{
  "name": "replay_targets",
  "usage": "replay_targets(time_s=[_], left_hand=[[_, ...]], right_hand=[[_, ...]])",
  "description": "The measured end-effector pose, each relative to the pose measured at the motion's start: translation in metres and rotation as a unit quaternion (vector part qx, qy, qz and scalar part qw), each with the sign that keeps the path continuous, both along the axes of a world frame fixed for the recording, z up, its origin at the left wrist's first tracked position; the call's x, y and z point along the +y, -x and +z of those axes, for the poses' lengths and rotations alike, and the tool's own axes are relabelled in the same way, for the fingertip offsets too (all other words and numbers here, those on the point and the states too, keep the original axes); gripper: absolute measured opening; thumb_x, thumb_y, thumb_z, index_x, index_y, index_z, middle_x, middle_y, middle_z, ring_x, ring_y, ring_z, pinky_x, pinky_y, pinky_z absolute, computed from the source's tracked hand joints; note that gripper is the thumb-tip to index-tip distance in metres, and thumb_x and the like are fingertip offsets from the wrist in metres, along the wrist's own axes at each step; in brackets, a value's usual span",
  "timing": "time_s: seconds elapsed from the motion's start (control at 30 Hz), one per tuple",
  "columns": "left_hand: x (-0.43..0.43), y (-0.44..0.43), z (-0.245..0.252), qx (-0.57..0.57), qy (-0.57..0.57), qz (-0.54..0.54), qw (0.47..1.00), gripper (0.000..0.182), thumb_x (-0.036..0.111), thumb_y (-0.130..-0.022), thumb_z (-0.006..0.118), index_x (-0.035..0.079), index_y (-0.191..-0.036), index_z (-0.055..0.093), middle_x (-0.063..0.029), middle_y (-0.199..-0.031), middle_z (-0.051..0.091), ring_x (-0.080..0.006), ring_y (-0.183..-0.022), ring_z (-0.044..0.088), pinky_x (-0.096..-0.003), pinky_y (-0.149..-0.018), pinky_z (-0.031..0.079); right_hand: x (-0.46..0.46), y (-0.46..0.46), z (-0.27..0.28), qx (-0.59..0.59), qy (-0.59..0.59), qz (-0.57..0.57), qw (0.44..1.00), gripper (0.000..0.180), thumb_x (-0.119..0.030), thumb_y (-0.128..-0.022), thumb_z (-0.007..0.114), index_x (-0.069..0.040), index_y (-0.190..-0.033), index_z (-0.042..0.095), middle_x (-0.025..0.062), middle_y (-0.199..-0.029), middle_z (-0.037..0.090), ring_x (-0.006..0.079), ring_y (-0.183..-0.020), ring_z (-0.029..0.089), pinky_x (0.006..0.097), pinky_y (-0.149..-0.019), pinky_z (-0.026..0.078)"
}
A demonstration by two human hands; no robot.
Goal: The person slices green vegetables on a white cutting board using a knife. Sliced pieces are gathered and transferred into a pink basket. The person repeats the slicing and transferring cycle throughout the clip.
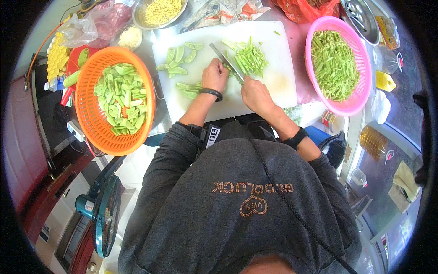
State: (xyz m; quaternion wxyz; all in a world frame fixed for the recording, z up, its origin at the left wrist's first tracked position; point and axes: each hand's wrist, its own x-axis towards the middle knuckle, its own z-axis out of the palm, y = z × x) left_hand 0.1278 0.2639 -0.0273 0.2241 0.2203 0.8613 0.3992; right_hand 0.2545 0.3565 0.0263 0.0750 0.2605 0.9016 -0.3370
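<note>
My right hand (pixel 256 94) grips the handle of a kitchen knife (pixel 226 59), its blade slanting up and left across a white cutting board (pixel 279 82). Curled fingers of my left hand (pixel 215 76) press green bean pods against the board, right beside the blade; the fingers partly hide these pods. Whole flat pods (pixel 177 58) lie loose at the board's upper left, and a few more pods (pixel 187 89) rest by my left wrist. Right of the blade is a heap of thin green strips (pixel 251 59).
An orange plastic basket (pixel 82 102) of whole pods stands at the left. On the right, a pink colander (pixel 364 68) holds cut green strips. Behind the board are a metal bowl (pixel 137 15) of chopped yellow pieces, a crumpled cloth (pixel 219 13) and a red plastic bag (pixel 294 12).
</note>
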Motion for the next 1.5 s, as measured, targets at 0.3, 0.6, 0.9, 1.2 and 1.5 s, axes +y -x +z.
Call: replay_targets(time_s=[0.3, 0.6, 0.9, 1.2, 1.5], left_hand=[[-0.003, -0.004, 0.005, 0.002, -0.003, 0.002, 1.000, 0.015, 0.012, -0.075, 0.059, 0.001, -0.072, 0.049, -0.0172, -0.063, 0.057, -0.0342, -0.059, 0.058, -0.0396, -0.058, 0.046], [-0.002, -0.003, -0.004, 0.041, -0.006, 0.005, 0.999, 0.016, 0.011, -0.074, 0.062, 0.001, -0.072, 0.050, -0.0184, -0.061, 0.057, -0.0351, -0.059, 0.059, -0.0402, -0.058, 0.046], [-0.031, 0.001, 0.032, 0.059, 0.003, -0.020, 0.998, 0.025, 0.016, -0.073, 0.070, 0.003, -0.087, 0.055, -0.0147, -0.080, 0.061, -0.0322, -0.074, 0.059, -0.0389, -0.069, 0.049], [-0.073, 0.002, 0.039, 0.153, -0.023, -0.119, 0.981, 0.047, 0.008, -0.065, 0.075, 0.008, -0.110, 0.059, -0.0144, -0.110, 0.055, -0.0344, -0.107, 0.050, -0.0407, -0.093, 0.041], [-0.113, -0.016, 0.053, 0.164, 0.109, -0.116, 0.974, 0.047, 0.008, -0.062, 0.077, 0.007, -0.106, 0.060, -0.0127, -0.120, 0.049, -0.0337, -0.105, 0.049, -0.0394, -0.090, 0.043]], right_hand=[[0.002, -0.004, 0.000, 0.020, 0.024, -0.017, 0.999, 0.013, -0.006, -0.079, 0.050, 0.006, -0.082, 0.054, 0.0298, -0.073, 0.060, 0.0469, -0.073, 0.059, 0.0528, -0.068, 0.047], [-0.001, 0.014, -0.013, 0.036, 0.005, 0.004, 0.999, 0.014, -0.005, -0.078, 0.050, 0.007, -0.080, 0.055, 0.0305, -0.073, 0.060, 0.0471, -0.073, 0.060, 0.0520, -0.069, 0.048], [0.014, -0.012, 0.011, 0.017, 0.053, -0.035, 0.998, 0.016, -0.009, -0.082, 0.049, 0.006, -0.081, 0.055, 0.0310, -0.074, 0.059, 0.0476, -0.074, 0.058, 0.0531, -0.071, 0.046], [0.003, -0.009, -0.001, -0.045, 0.015, 0.003, 0.999, 0.015, -0.009, -0.081, 0.048, 0.005, -0.083, 0.055, 0.0296, -0.078, 0.060, 0.0474, -0.076, 0.058, 0.0531, -0.071, 0.046], [-0.005, -0.008, -0.001, -0.050, 0.037, 0.042, 0.997, 0.016, -0.011, -0.081, 0.048, 0.004, -0.081, 0.055, 0.0287, -0.078, 0.061, 0.0464, -0.077, 0.059, 0.0525, -0.072, 0.047]])
